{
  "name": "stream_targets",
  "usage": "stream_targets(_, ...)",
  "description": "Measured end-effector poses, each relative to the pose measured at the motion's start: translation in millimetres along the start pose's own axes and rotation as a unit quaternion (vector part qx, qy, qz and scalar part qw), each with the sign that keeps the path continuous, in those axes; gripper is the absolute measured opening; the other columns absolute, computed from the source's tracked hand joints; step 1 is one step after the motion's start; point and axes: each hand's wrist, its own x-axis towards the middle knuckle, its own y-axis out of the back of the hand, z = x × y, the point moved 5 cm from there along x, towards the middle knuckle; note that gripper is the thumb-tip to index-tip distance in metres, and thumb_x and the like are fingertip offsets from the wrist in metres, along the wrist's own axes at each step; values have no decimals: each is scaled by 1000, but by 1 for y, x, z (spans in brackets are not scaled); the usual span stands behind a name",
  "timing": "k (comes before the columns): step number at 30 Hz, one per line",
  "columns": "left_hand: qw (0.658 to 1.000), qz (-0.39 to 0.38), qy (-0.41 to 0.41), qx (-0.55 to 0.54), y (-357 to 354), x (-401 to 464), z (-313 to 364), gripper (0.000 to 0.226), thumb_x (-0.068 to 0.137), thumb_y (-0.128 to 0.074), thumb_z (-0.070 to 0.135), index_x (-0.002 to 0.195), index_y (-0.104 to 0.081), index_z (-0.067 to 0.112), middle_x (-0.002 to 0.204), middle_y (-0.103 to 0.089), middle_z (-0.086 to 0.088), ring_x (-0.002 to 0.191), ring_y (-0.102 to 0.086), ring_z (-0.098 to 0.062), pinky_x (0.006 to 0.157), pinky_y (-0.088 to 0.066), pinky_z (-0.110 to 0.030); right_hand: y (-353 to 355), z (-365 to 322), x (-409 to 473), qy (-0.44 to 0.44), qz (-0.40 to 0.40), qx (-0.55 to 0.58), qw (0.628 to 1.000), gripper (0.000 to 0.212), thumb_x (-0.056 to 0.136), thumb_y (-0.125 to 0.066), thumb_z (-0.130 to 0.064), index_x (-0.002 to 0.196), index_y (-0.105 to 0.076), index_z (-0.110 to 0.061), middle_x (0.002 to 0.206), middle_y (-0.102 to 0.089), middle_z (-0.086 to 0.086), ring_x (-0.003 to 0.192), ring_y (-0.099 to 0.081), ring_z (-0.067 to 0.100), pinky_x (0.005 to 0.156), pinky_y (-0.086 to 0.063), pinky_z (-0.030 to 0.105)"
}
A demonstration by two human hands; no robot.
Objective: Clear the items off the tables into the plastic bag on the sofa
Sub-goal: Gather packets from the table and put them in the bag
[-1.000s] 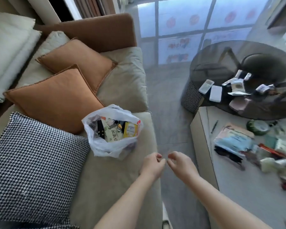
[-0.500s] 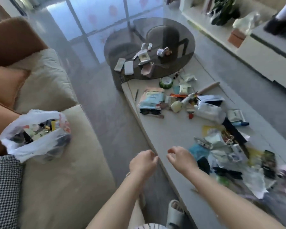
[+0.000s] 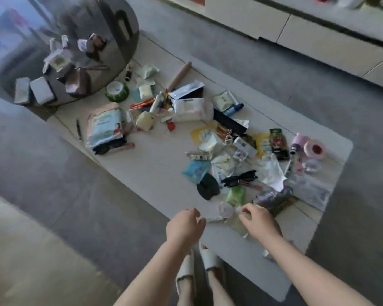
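A long white table point(image 3: 155, 168) carries many scattered small items: packets, black sunglasses point(image 3: 239, 178), a green sachet point(image 3: 236, 195), a wipes pack point(image 3: 192, 109), a green tape roll point(image 3: 116, 91). A round dark glass table point(image 3: 119, 25) at the upper left holds several boxes and cards. My left hand point(image 3: 185, 225) hovers at the table's near edge, fingers loosely curled, holding nothing. My right hand point(image 3: 259, 220) reaches over a small round clear lid point(image 3: 225, 209) and crumpled wrappers, fingers bent; whether it touches them is unclear. The plastic bag and sofa are out of view.
A low white cabinet point(image 3: 318, 40) runs along the far side across grey floor. My feet in white slippers point(image 3: 197, 266) stand against the table's near edge. A pale surface point(image 3: 31, 261) lies at the lower left.
The view has swung from the sofa and bag to the white table. Both hands have moved forward over the table's near edge, the right one onto the clutter.
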Motion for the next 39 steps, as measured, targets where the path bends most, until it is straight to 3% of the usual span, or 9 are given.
stream_targets(6,996,-50,-43,51,-70,49,12,35,93,-47,34,126,-53,23,123,-58,-1,112,-56,-23,86,-50,-33,-47,66,14,-72,-2,16,997,30,89,-58,-26,117,-59,-19,122,-58,3,109,-55,24,84,-47,30)
stream_targets(12,997,-44,-61,-16,-117,93,21,56,93,-51,38,144,-31,25,139,-43,-3,118,-52,-25,87,-47,-34,-92,81,49,-43,-1,-3,999,50,89,-60,-30,134,-42,-18,140,-42,1,127,-40,21,101,-38,31)
stream_targets(17,995,-43,-74,-46,-139,123,32,56,90,-57,39,141,-37,27,134,-44,-4,112,-54,-27,86,-47,-36,-111,79,75,-37,55,-64,996,63,86,-63,-28,139,-30,-20,145,-35,1,132,-36,22,100,-40,34)
stream_targets(21,993,-56,-54,-85,-150,137,37,52,86,-63,39,134,-48,24,129,-45,-5,108,-54,-24,75,-46,-26,-120,88,80,-82,85,-128,985,68,88,-59,-32,145,-22,-25,144,-39,-1,130,-37,21,98,-34,37)
stream_targets(23,990,-65,-35,-121,-151,139,36,52,86,-65,38,131,-49,19,130,-45,-6,106,-52,-21,70,-43,-23,-116,95,79,-105,89,-128,982,68,84,-62,-41,142,-29,-26,135,-48,0,125,-42,21,95,-33,37)
stream_targets(25,986,-68,-12,-152,-146,137,32,53,86,-66,37,130,-46,16,129,-46,-6,100,-49,-18,64,-40,-22,-111,98,77,-99,83,-123,984,51,84,-61,-47,126,-44,-24,125,-53,1,119,-46,21,91,-36,35)
stream_targets(28,981,-76,14,-179,-136,130,24,53,85,-68,37,125,-43,15,120,-51,-6,88,-50,-19,56,-38,-24,-106,98,72,-70,62,-75,993,34,87,-59,-42,108,-51,-16,114,-52,4,106,-50,23,74,-39,30)
stream_targets(32,977,-63,40,-198,-119,119,8,52,83,-70,36,122,-43,15,115,-56,-6,91,-53,-20,70,-44,-28,-103,85,66,-7,-8,-32,999,29,90,-56,-37,109,-46,-18,112,-58,4,100,-56,25,70,-35,28)
stream_targets(39,959,-9,112,-261,-91,116,-44,66,84,-68,39,139,-42,14,129,-55,-5,111,-58,-24,95,-48,-39,-139,19,73,166,-44,-122,978,42,90,-51,-27,131,-43,-28,124,-51,-2,120,-40,22,97,-33,33)
